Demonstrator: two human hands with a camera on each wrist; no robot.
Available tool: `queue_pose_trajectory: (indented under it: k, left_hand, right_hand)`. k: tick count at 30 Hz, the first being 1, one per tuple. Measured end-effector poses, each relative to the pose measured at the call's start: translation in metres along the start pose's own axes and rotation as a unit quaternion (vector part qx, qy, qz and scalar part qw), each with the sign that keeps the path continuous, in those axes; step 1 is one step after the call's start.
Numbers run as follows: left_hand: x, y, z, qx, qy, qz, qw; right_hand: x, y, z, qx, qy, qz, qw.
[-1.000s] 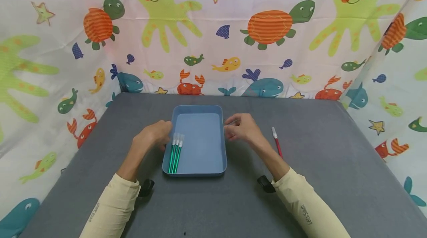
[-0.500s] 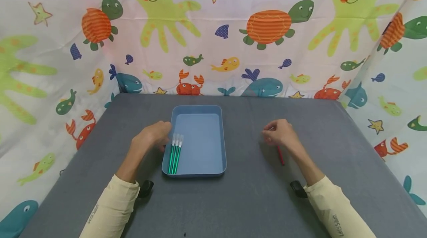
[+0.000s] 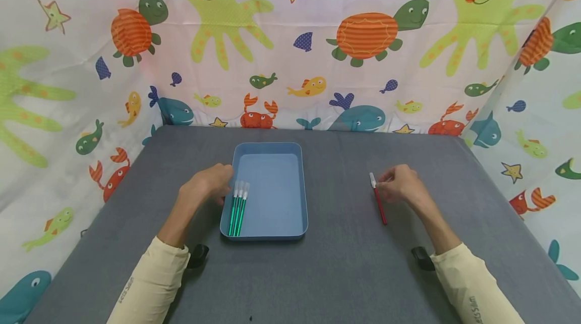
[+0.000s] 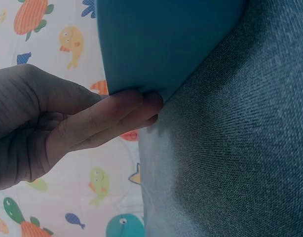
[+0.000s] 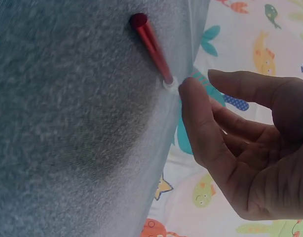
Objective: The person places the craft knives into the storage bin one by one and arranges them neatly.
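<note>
A blue tray (image 3: 272, 193) lies on the grey table, with several green pens (image 3: 238, 213) with clear caps side by side along its left wall. My left hand (image 3: 211, 182) holds that wall from outside; in the left wrist view its thumb and fingers pinch the blue edge. To the right of the tray lies a slim red pen (image 3: 380, 205) with a pale cap. Right beside its capped end is my right hand (image 3: 401, 185). The right wrist view has the thumb and index finger apart, with nothing between them; an index fingertip (image 5: 188, 86) is close to the pale cap, contact unclear.
A grey cloth-covered table (image 3: 336, 273) spreads around the tray and pen. Behind it and at both sides hangs a curtain (image 3: 313, 26) printed with sea animals. Each wrist wears a small black device (image 3: 423, 258).
My right hand has gone from the tray's right wall to the right, over the red pen, and now stands at the pen's right side. The left hand stays on the tray.
</note>
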State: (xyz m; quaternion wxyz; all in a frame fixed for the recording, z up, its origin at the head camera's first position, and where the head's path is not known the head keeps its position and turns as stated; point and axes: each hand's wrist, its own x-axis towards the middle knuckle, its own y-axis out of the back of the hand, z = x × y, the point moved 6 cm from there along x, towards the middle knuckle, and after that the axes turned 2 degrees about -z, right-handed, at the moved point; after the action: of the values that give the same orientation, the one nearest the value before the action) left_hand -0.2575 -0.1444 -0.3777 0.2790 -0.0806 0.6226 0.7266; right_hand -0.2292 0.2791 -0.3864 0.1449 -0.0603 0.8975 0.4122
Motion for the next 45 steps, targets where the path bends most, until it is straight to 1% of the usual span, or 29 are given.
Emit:
queue_pose_trajectory:
  k: [7, 13, 15, 19, 23, 28, 37, 45]
  left_hand:
    - [-0.001, 0.001, 0.000, 0.004, 0.007, -0.005, 1.0000]
    - [0.001, 0.002, -0.002, -0.001, 0.000, -0.001, 1.0000]
    - [0.001, 0.001, -0.003, -0.002, -0.003, 0.000, 1.0000]
    - [0.001, 0.001, -0.002, -0.002, -0.003, 0.001, 1.0000]
    - [0.001, 0.000, -0.002, -0.006, 0.004, -0.004, 1.0000]
    - [0.002, 0.001, -0.002, 0.000, 0.003, -0.004, 1.0000]
    - [0.000, 0.002, -0.001, 0.002, 0.007, -0.006, 1.0000]
    - [0.000, 0.001, -0.002, -0.005, 0.008, -0.005, 0.9999]
  right_hand:
    - [0.001, -0.007, 0.005, -0.024, -0.013, -0.015, 1.000]
    - [0.000, -0.013, 0.005, -0.086, -0.024, -0.013, 0.996]
    - [-0.001, -0.015, 0.004, -0.097, -0.025, -0.012, 0.995]
    - [-0.003, -0.017, 0.003, -0.102, -0.020, -0.011, 0.994]
    - [-0.004, -0.018, 0.002, -0.106, -0.010, -0.008, 0.994]
    - [-0.004, -0.019, 0.001, -0.106, -0.002, -0.004, 0.994]
    - [-0.004, -0.021, 0.000, -0.097, -0.011, -0.009, 0.995]
    - [-0.006, -0.020, -0.009, -0.108, -0.008, 0.003, 0.994]
